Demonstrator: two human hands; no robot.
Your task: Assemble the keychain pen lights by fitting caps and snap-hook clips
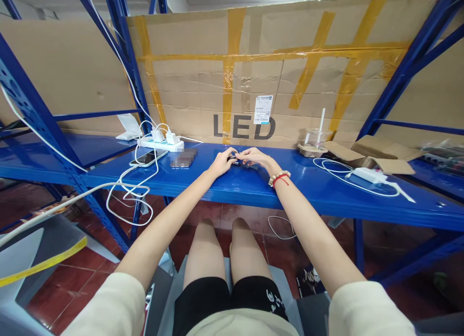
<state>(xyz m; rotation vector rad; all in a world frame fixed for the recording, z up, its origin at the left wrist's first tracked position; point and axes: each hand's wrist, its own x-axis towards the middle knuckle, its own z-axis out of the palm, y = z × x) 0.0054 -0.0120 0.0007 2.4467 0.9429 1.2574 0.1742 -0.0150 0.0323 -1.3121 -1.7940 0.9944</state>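
Both of my hands meet over the middle of the blue metal shelf (203, 181). My left hand (222, 163) is closed, its fingertips pinching a small black object (232, 158) whose kind I cannot make out. From the other side my right hand (253, 157) comes in with its fingers drawn together at the same spot. Its fingertips are close to or touching the black object; whether they grip a part of it is too small to tell. A beaded bracelet (278, 177) with a red string circles my right wrist.
At the left stand a white power strip (161, 143) with chargers, a phone (148, 158) and looping white cables. Right of my hands are a plastic cup with a straw (316, 138), an opened cardboard box (377, 154) and a white adapter (369, 175). A large taped carton (195, 94) walls the back.
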